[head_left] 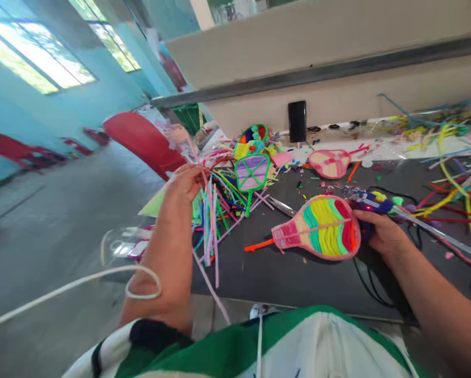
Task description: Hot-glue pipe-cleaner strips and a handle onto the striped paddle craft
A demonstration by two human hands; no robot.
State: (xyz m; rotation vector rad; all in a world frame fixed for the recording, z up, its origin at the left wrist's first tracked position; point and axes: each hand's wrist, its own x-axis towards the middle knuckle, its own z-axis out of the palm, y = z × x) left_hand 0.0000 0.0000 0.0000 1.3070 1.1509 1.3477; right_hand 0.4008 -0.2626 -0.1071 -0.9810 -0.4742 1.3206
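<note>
Bright windows [39, 52] pierce a blue wall [84, 105] at the frame's upper left, red chairs [11, 148] stand below near the left edge, a nearer red chair [141, 137] left of centre, and a black phone [297, 122] before a pale partition [259, 58] at upper centre.

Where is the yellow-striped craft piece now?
In the head view, the yellow-striped piece is right of centre, just left of the right hand, with the dark table beneath.

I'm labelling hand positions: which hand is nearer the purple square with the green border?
Left. The left hand is just left of the purple square, apart from it; the right hand is farther off, to its right.
</note>
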